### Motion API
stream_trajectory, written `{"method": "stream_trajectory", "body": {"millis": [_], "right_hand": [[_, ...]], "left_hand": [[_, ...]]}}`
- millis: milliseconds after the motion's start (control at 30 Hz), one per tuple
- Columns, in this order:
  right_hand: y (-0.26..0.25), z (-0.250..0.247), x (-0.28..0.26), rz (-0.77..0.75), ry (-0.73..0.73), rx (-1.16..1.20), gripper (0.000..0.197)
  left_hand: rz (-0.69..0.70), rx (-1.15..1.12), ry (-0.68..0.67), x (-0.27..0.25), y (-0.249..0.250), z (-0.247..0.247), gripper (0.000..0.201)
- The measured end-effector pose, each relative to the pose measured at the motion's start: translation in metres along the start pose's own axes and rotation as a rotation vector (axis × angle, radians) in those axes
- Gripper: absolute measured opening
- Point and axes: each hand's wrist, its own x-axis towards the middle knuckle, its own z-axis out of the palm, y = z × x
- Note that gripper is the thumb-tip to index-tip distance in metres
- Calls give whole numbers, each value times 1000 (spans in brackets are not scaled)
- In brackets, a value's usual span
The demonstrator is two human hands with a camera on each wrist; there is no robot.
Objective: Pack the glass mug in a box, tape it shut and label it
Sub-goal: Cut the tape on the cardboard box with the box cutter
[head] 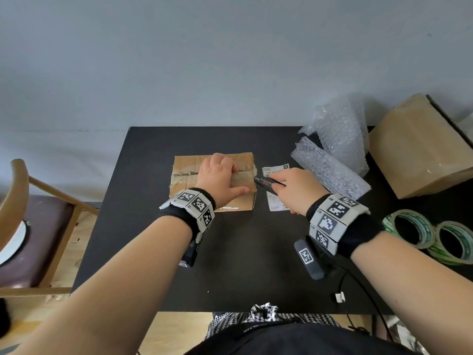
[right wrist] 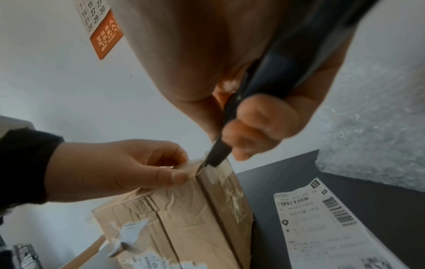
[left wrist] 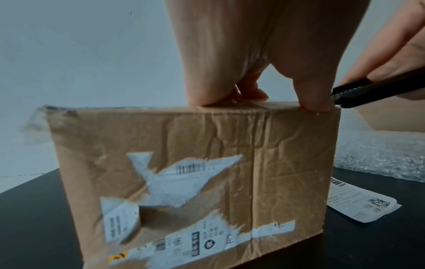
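Observation:
A small, worn cardboard box stands mid-table, its top seam covered with clear tape. My left hand lies on the top with curled fingers, its fingertips and thumb bearing on the taped seam near the right edge. My right hand grips a black utility knife, whose tip touches the tape at the box's top right edge. A printed shipping label lies flat just right of the box. No glass mug is in view.
Bubble wrap is piled at the back right of the black table, beside a larger cardboard box. Two tape rolls lie at the right edge. A wooden chair stands to the left.

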Motion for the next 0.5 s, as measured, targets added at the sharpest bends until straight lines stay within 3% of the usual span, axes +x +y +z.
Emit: {"method": "stream_trajectory", "body": {"millis": [167,233,367,433,500], "right_hand": [[3,-6,0,-21,103,22,32],[-1,-7,4,-15,126,74,36],[-16,1,14,-68,109,144,46],[-22,4,18,-140,99,118,48],[-28,8,22,-201,60,87,49]], "left_hand": [[29,20,83,-8,-2,3,55],[-23,99,133,-16,-5,7,65],[-313,206,136,-31,-17,9,86],[-459,180,113,-36,-24,7,98],[-519,62,116,-40,-32,3,102]]}}
